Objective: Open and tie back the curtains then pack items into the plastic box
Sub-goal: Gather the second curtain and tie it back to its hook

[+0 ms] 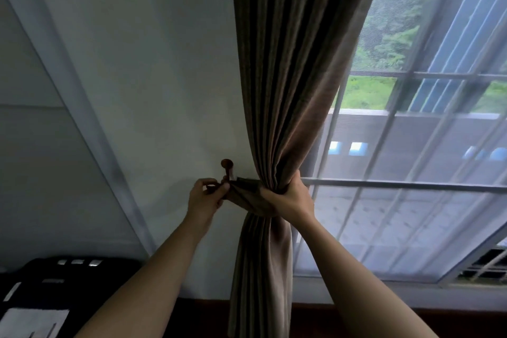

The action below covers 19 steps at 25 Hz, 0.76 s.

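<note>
A brown curtain (282,68) hangs gathered to the left of the window, pinched in at its waist. A matching fabric tieback band (245,196) wraps around the bunch. My right hand (290,196) grips the gathered curtain and the band from the right side. My left hand (207,195) pinches the loop end of the tieback just below a dark wooden wall hook (227,167). The plastic box is not in view.
The window (411,162) with metal bars and a mesh screen fills the right side. A white wall (153,63) lies behind the hook. A black object (55,280) with white patches sits at the lower left. A dark wooden ledge (370,321) runs along the bottom.
</note>
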{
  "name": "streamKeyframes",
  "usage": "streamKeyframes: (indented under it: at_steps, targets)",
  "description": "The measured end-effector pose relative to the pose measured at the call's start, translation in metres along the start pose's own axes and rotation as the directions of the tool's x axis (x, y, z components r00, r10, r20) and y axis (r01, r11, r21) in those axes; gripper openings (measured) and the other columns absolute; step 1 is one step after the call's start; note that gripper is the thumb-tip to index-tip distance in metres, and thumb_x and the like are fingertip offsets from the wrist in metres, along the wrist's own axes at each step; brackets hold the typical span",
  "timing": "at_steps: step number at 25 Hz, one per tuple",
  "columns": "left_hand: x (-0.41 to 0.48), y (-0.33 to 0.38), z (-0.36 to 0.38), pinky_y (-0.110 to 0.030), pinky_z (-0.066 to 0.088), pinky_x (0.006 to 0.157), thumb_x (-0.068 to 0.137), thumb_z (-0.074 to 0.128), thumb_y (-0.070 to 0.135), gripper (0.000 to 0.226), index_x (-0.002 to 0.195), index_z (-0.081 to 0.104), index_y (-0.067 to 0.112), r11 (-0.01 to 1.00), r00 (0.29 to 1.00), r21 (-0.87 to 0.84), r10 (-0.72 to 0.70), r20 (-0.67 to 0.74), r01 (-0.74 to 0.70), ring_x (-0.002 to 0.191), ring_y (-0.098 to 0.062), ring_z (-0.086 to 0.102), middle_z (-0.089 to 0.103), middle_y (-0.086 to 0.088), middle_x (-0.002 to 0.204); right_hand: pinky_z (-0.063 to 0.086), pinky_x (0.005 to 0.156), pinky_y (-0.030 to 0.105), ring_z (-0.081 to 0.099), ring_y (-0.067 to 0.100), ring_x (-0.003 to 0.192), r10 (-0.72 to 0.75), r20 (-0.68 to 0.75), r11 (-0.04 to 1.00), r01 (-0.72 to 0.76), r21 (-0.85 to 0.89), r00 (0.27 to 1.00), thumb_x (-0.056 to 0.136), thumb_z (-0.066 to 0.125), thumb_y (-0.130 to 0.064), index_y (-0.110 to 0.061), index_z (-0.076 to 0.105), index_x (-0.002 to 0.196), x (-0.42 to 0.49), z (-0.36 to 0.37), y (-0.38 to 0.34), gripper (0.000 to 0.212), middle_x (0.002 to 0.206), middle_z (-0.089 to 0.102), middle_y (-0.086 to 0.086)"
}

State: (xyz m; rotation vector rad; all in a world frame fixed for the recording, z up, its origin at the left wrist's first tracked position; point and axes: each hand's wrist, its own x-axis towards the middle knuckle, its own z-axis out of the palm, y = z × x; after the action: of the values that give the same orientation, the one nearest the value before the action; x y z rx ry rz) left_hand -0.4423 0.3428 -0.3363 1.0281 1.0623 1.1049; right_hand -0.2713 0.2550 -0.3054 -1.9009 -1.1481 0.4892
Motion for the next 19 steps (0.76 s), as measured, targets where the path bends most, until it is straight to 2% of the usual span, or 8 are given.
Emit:
streamKeyframes:
  at_steps: [2, 5, 9, 11, 12, 14, 17, 19]
  targets:
    - [0.004, -0.008, 0.012, -0.03, 0.048, 0.072, 0.078, 0.074, 0.01, 0.03, 0.094, 0.05, 0.019, 1.0, 0.99, -0.021, 0.016, -0.138, -0.019, 0.078, -0.018, 0.06, 0.062, -0.011, 0.091, 0.051, 0.08, 0.037, 0.062, 0.02, 0.097, 0.016, -0.008, 1.0, -0.016, 0.012, 1.0, 0.064, 0.07, -0.051, -0.027, 0.04, 0.118, 0.001, 0.006, 0.0, 0.066, 0.098, 0.061, -0.01]
    - [0.002, -0.008, 0.027, -0.025, 0.045, 0.076, 0.081, 0.072, 0.013, 0.039, 0.111, 0.046, 0.011, 0.984, 0.968, 0.147, 0.129, -0.217, -0.098, 0.081, -0.018, 0.06, 0.063, -0.011, 0.089, 0.052, 0.082, 0.042, 0.063, 0.022, 0.097, 0.037, -0.027, 0.999, -0.037, 0.001, 0.999, 0.062, 0.068, -0.057, -0.029, 0.041, 0.116, 0.003, 0.01, 0.001, 0.066, 0.103, 0.065, -0.006]
    - [0.008, -0.013, 0.03, -0.008, 0.038, 0.073, 0.085, 0.067, 0.012, 0.04, 0.122, 0.057, 0.002, 0.886, 0.953, 0.416, 0.278, -0.119, -0.207, 0.091, -0.014, 0.057, 0.065, -0.011, 0.101, 0.052, 0.081, 0.041, 0.062, 0.022, 0.098, 0.053, -0.032, 0.998, -0.054, -0.021, 0.998, 0.066, 0.067, -0.056, -0.032, 0.041, 0.115, 0.003, 0.011, 0.003, 0.061, 0.1, 0.065, -0.008]
    - [0.014, -0.014, 0.028, -0.004, 0.037, 0.068, 0.085, 0.067, 0.01, 0.032, 0.115, 0.063, -0.002, 0.825, 0.936, 0.494, 0.347, -0.056, -0.276, 0.089, -0.012, 0.056, 0.064, -0.005, 0.096, 0.052, 0.081, 0.041, 0.062, 0.021, 0.098, 0.053, -0.035, 0.998, -0.054, -0.028, 0.998, 0.067, 0.067, -0.055, -0.032, 0.041, 0.115, 0.003, 0.011, 0.003, 0.059, 0.096, 0.062, -0.011]
    - [0.015, -0.014, 0.028, -0.004, 0.038, 0.063, 0.085, 0.067, 0.009, 0.021, 0.104, 0.068, -0.001, 0.808, 0.932, 0.511, 0.361, -0.034, -0.294, 0.084, -0.012, 0.057, 0.063, -0.001, 0.09, 0.052, 0.081, 0.041, 0.062, 0.021, 0.098, 0.048, -0.037, 0.998, -0.049, -0.026, 0.998, 0.068, 0.067, -0.055, -0.032, 0.041, 0.115, 0.003, 0.01, 0.002, 0.058, 0.094, 0.061, -0.012]
    - [0.018, -0.014, 0.028, -0.01, 0.038, 0.062, 0.084, 0.067, 0.008, 0.006, 0.09, 0.07, 0.006, 0.824, 0.944, 0.501, 0.327, -0.043, -0.263, 0.077, -0.01, 0.056, 0.061, 0.004, 0.083, 0.051, 0.082, 0.04, 0.061, 0.022, 0.099, 0.05, -0.038, 0.999, -0.05, -0.011, 0.998, 0.068, 0.067, -0.053, -0.033, 0.041, 0.115, 0.003, 0.012, 0.0, 0.057, 0.093, 0.059, -0.013]
    - [0.016, -0.027, 0.027, -0.007, 0.04, 0.081, 0.087, 0.065, 0.009, 0.033, 0.119, 0.062, 0.001, 0.91, 0.971, 0.392, 0.199, -0.133, -0.133, 0.098, -0.012, 0.057, 0.064, -0.004, 0.11, 0.051, 0.082, 0.04, 0.06, 0.023, 0.1, 0.063, -0.055, 0.998, -0.064, -0.003, 0.996, 0.069, 0.067, -0.051, -0.032, 0.042, 0.114, 0.001, 0.015, 0.0, 0.055, 0.095, 0.06, -0.011]
    - [0.014, -0.037, 0.029, -0.01, 0.038, 0.085, 0.088, 0.063, 0.009, 0.038, 0.125, 0.057, 0.004, 0.926, 0.969, 0.363, 0.176, -0.173, -0.103, 0.108, -0.018, 0.059, 0.064, -0.014, 0.119, 0.051, 0.082, 0.04, 0.06, 0.023, 0.1, 0.061, -0.066, 0.998, -0.062, -0.01, 0.996, 0.069, 0.067, -0.051, -0.032, 0.042, 0.113, 0.0, 0.017, 0.0, 0.054, 0.098, 0.063, -0.01]
